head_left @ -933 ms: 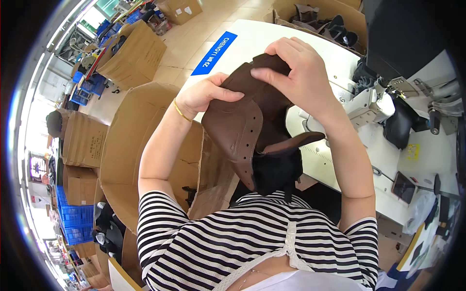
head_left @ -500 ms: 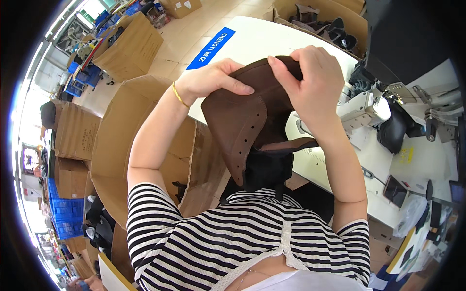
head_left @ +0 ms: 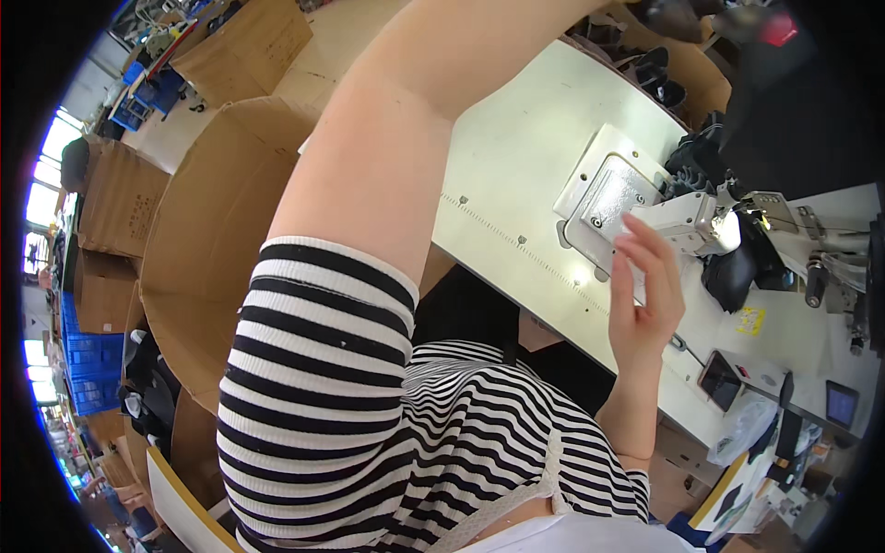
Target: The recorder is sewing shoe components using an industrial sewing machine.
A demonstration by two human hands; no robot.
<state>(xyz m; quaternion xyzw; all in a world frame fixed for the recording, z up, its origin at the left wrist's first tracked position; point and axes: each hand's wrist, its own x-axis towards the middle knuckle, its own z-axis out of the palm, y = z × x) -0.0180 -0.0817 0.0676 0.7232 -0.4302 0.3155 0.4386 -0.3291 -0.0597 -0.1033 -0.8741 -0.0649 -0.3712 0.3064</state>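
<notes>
My right hand [head_left: 648, 288] hovers over the white sewing table [head_left: 516, 175], fingers stretched out and holding nothing. Its fingertips are close to the metal plate [head_left: 604, 201] and the white sewing machine head [head_left: 693, 221]. My left arm [head_left: 406, 120] in a striped short sleeve reaches up across the view and leaves at the top edge, so its hand is hidden. The brown leather piece is not visible.
A large open cardboard box [head_left: 217, 230] stands to my left, with more cartons [head_left: 111, 198] and blue crates [head_left: 88, 364] beyond it. Dark shoe parts [head_left: 659, 69] lie at the table's far end. A phone [head_left: 719, 380] and small devices rest at the right.
Both hands held a brown leather piece before my chest earlier. Now the left arm has swung up out of view with the piece gone from sight, and the right hand is free and lower.
</notes>
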